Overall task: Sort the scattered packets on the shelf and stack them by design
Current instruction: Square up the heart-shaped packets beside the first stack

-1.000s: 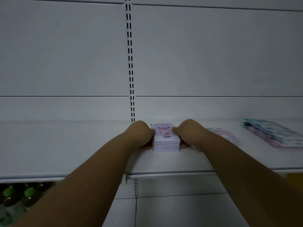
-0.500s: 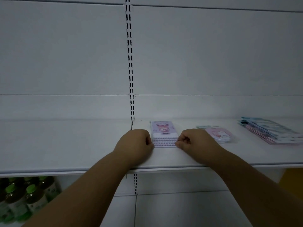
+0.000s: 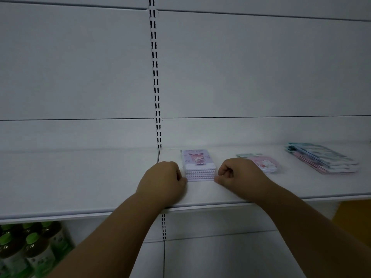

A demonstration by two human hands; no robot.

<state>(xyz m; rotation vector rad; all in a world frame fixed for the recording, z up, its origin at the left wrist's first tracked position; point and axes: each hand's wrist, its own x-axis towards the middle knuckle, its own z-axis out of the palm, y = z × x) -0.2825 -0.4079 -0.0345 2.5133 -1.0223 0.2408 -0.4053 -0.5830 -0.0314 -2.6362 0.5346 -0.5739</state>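
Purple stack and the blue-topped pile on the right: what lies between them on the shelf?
In the head view, the right hand sits beside the purple stack; behind it lies a pink packet, then bare shelf up to the blue-topped pile.

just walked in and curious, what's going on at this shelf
A person is sorting small packets on a white metal shelf. Both fists sit curled beside a neat stack of purple cartoon-print packets, the left hand at its left edge and the right hand at its right, holding nothing. A few pink packets lie just right of that, and a fanned pile of blue and pink packets waits further right.
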